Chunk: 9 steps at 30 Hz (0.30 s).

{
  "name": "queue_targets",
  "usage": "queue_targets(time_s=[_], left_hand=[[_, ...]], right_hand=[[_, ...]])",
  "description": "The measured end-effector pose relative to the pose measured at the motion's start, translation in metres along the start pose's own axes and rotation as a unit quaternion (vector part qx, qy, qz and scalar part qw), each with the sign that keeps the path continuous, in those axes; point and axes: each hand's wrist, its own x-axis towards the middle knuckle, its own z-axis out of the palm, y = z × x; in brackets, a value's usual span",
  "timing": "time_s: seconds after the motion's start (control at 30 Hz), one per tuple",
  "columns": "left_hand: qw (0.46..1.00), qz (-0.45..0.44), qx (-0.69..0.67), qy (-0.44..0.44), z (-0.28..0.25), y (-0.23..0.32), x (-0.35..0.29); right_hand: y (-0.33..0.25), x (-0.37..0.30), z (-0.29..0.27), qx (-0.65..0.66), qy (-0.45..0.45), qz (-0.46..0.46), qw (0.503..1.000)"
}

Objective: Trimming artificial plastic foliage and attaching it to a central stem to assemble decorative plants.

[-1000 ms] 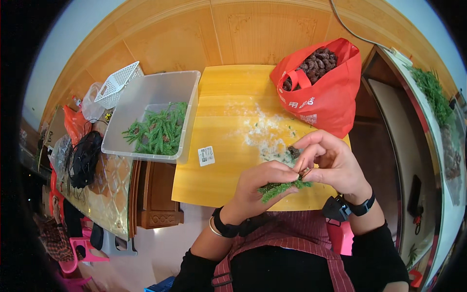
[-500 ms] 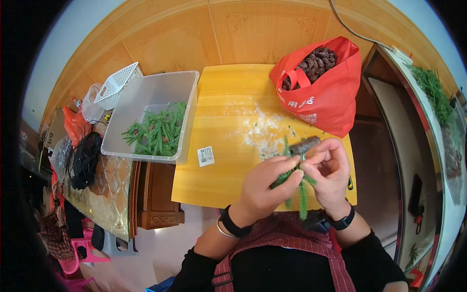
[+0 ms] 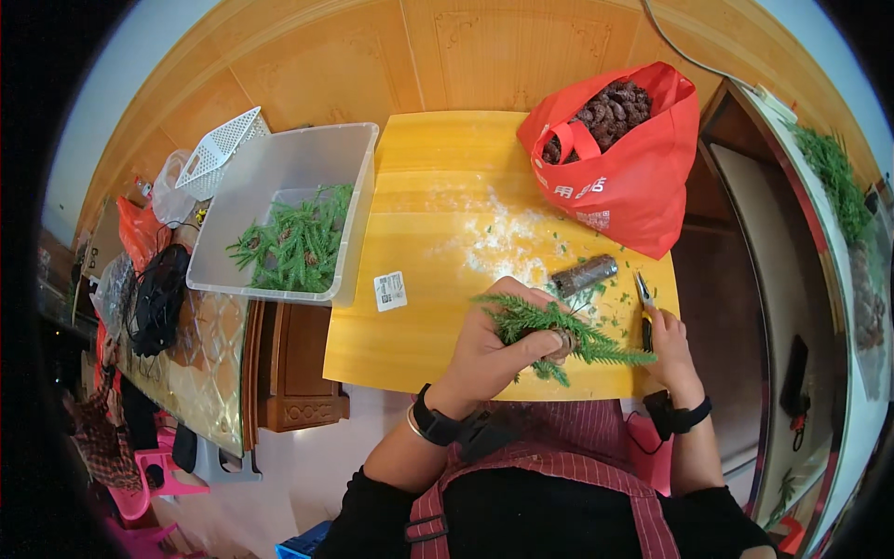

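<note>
Held over the front of the yellow board (image 3: 419, 349), my left hand (image 3: 484, 349) is closed on an artificial pine sprig (image 3: 601, 345). Its green needled branches spread to both sides, and a small brown pine cone (image 3: 562, 345) shows by my thumb. At the board's right edge, my right hand (image 3: 672, 354) has its fingers around the yellow-and-black handles of a pair of pliers (image 3: 645, 300). The jaws point away from me. Just beyond my left hand lies a dark cylinder (image 3: 585, 276), perhaps a wire roll, with green clippings around it.
A red bag (image 3: 643, 177) full of brown pine cones (image 3: 615, 112) stands at the back right. On the left, a clear plastic bin (image 3: 219, 252) holds more green sprigs (image 3: 303, 247). White powder (image 3: 503, 242) and a white label (image 3: 390, 291) lie on the board.
My hands, together at the sprig before, have parted. My right hand has moved right and taken hold of the pliers. My left hand keeps the sprig, now turned so the pine cone shows.
</note>
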Motion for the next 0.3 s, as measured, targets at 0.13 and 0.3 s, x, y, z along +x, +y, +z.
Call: queue_targets(time_s=[0.13,0.3], left_hand=[[0.999,-0.011,-0.049,-0.022,-0.01,0.0,0.001],[0.974,-0.056,-0.195,-0.096,-0.022,-0.006,0.001]], right_hand=[[-0.002,0.001,-0.006,0.098,0.071,-0.011,0.993],[0.031,0.004,-0.006,0.287,-0.017,0.189,0.939]])
